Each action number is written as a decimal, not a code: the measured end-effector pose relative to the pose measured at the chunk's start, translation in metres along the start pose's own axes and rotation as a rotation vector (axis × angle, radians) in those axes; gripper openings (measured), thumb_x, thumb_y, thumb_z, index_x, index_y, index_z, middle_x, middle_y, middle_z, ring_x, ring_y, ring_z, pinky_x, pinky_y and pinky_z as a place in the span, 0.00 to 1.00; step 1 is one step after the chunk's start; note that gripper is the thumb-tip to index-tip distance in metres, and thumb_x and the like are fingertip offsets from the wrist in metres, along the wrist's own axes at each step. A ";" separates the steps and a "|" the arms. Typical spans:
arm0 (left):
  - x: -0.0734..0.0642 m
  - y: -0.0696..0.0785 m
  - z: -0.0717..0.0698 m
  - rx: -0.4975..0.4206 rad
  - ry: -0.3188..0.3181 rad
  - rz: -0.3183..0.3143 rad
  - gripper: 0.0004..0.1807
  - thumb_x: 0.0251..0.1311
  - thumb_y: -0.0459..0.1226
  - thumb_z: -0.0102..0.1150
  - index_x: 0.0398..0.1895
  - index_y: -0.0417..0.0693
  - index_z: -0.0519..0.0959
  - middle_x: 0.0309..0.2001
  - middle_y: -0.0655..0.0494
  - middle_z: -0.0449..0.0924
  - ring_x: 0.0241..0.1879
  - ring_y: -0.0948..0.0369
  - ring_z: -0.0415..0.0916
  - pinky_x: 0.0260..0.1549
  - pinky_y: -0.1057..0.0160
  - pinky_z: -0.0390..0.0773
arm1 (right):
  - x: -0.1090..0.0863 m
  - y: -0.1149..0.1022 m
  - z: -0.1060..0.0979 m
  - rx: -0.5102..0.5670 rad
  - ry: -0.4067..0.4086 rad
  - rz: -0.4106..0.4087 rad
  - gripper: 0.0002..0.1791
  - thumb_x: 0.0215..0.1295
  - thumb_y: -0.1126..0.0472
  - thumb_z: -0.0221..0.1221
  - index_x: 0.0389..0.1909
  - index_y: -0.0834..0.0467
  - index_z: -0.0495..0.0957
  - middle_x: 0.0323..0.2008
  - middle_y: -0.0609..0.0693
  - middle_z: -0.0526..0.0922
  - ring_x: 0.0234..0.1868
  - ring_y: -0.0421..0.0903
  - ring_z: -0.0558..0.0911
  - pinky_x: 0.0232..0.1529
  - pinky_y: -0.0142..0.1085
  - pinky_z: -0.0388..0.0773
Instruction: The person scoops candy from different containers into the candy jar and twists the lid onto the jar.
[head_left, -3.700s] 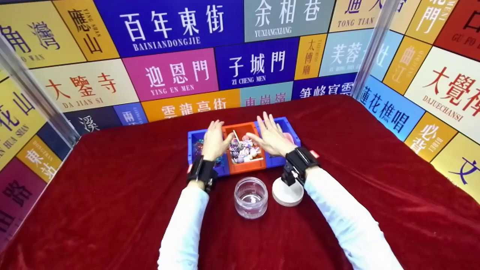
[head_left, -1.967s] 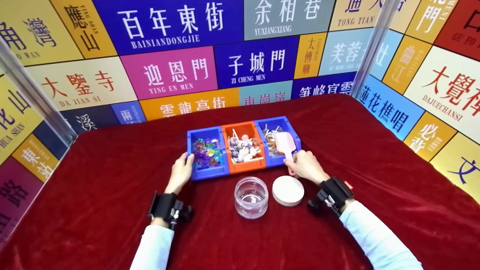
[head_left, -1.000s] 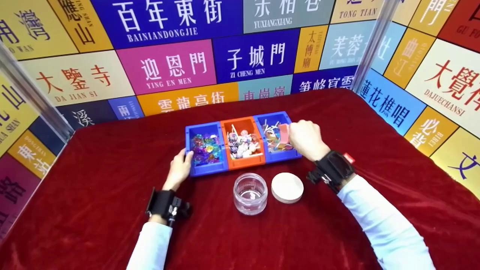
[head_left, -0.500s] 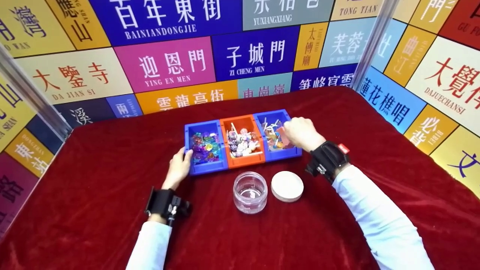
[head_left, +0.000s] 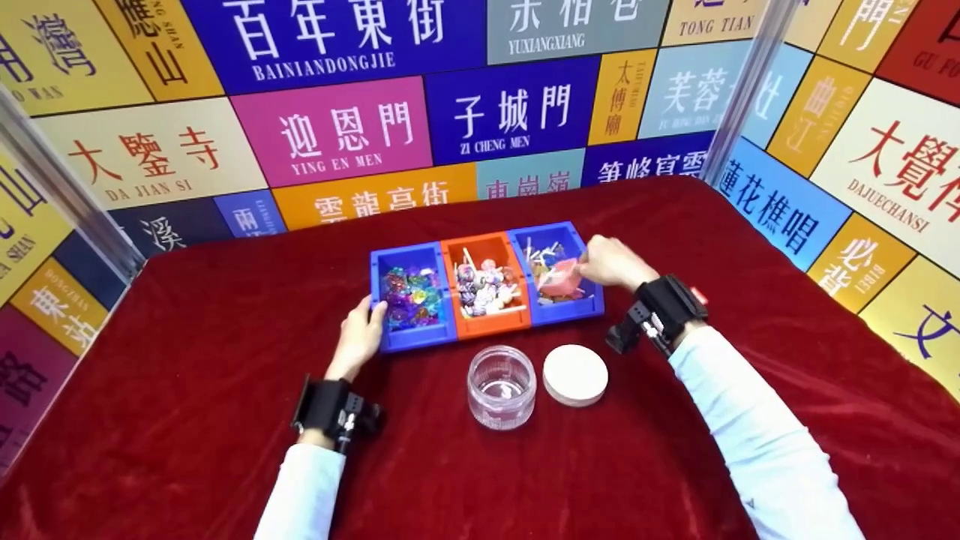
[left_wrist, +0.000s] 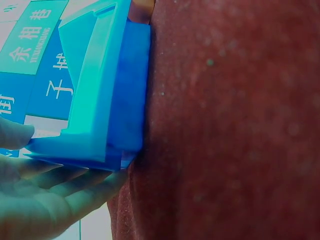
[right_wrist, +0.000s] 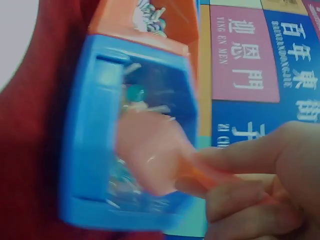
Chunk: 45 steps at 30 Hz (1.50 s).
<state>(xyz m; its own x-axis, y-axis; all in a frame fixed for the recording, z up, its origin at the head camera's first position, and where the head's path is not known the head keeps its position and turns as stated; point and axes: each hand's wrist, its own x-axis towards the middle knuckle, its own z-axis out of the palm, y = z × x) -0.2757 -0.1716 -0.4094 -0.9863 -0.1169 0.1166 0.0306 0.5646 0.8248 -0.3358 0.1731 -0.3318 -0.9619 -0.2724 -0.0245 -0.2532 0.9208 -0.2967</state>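
Observation:
My right hand grips a pink scoop by its handle. The scoop's head lies inside the right blue bin, among small pieces with white sticks; the right wrist view is blurred there. At the far left, my left hand holds the outer edge of the left blue bin, thumb at the rim and fingers along the outside. That bin contains shiny translucent coloured pieces. Between the two blue bins, an orange bin holds wrapped lollipops.
A clear jar, without its lid, stands in front of the bins. Beside it on the right lies a round white lid. Dark red cloth covers the table. Panels of coloured signs rise behind and at the sides.
Both hands were spread over the bins; the left moved to the left bin's outer edge. My right hand took up the scoop and dipped it into the right bin, where its head has since turned.

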 end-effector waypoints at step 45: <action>-0.015 0.021 0.005 0.018 0.234 0.295 0.30 0.59 0.40 0.52 0.59 0.27 0.60 0.58 0.33 0.62 0.60 0.45 0.59 0.60 0.54 0.56 | -0.039 0.033 0.066 0.520 0.439 -0.044 0.16 0.61 0.55 0.54 0.39 0.64 0.79 0.26 0.54 0.79 0.29 0.46 0.72 0.32 0.34 0.67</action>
<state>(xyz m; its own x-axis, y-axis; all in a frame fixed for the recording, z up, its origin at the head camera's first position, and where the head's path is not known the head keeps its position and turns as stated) -0.2607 -0.1535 -0.3966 -0.8716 -0.1294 0.4728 0.3031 0.6158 0.7273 -0.2999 0.1958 -0.4035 -0.9324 -0.0663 0.3553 -0.3158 0.6278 -0.7115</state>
